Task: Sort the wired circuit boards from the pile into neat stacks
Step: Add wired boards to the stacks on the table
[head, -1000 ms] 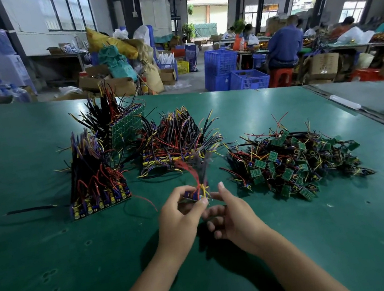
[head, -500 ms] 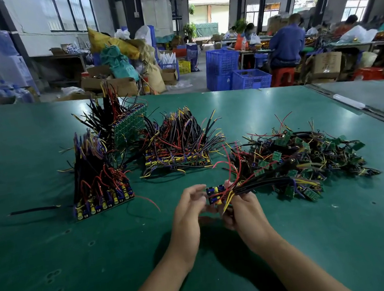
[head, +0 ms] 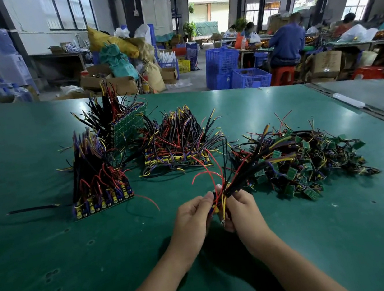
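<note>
Just above the green-covered table (head: pixel 54 265), near its front middle – a small bundle of wired circuit boards with red, yellow and black leads (head: pixel 217 206), gripped from both sides. Left hand (head: pixel 191 216): fingers curled onto the board end. Right hand (head: pixel 241 209): fingers pinching the leads, fanned up and rightward. Just beyond, to the right – the loose pile of small green wired boards (head: pixel 312 159). Farther left, three stacks, wires up: front-left stack (head: pixel 100 191), middle stack (head: pixel 177 152), rear stack (head: pixel 128 125).
</note>
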`<state>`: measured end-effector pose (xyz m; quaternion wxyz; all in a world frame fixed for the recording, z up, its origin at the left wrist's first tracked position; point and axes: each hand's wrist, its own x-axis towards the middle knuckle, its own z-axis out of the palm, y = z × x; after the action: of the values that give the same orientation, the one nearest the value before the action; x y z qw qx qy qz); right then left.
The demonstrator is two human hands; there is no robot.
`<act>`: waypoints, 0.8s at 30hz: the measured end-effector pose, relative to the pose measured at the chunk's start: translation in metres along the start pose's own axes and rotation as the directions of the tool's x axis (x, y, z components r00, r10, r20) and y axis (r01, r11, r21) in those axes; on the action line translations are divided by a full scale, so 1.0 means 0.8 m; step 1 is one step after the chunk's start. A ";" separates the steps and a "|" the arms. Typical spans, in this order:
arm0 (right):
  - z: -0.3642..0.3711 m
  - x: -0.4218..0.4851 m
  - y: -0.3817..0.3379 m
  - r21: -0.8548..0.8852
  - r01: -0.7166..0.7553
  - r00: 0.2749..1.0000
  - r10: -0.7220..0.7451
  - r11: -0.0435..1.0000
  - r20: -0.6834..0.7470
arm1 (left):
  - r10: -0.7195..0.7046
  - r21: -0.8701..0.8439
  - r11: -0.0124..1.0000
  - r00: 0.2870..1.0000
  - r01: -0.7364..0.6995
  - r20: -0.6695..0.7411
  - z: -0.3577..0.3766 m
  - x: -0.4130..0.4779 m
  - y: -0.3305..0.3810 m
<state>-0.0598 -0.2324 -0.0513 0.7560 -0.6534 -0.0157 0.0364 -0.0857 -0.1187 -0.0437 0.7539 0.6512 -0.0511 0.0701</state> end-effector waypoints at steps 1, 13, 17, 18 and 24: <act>-0.001 0.000 -0.001 0.009 -0.007 1.000 0.007 1.000 0.016 | -0.007 -0.009 1.000 1.000 0.007 0.028 0.000 0.000 -0.001; -0.004 -0.004 0.000 -0.100 -0.101 0.970 0.121 0.990 0.213 | -0.115 -0.115 0.986 0.991 0.123 0.072 -0.005 0.000 -0.002; -0.007 -0.005 -0.005 -0.145 -0.059 0.976 0.087 0.988 0.197 | -0.158 -0.046 0.986 0.985 0.161 0.064 -0.005 0.000 -0.003; -0.007 -0.006 -0.006 -0.152 -0.060 0.977 0.089 0.987 0.194 | -0.169 -0.042 0.984 0.984 0.172 0.060 -0.005 0.000 -0.003; -0.004 -0.008 -0.008 -0.076 -0.102 0.966 0.117 0.992 0.231 | -0.232 -0.081 0.968 0.971 0.236 0.048 -0.004 0.003 -0.010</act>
<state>-0.0657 -0.2372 -0.0456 0.7245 -0.6680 -0.0702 0.1545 -0.0821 -0.1164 -0.0516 0.7833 0.6207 0.0086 -0.0341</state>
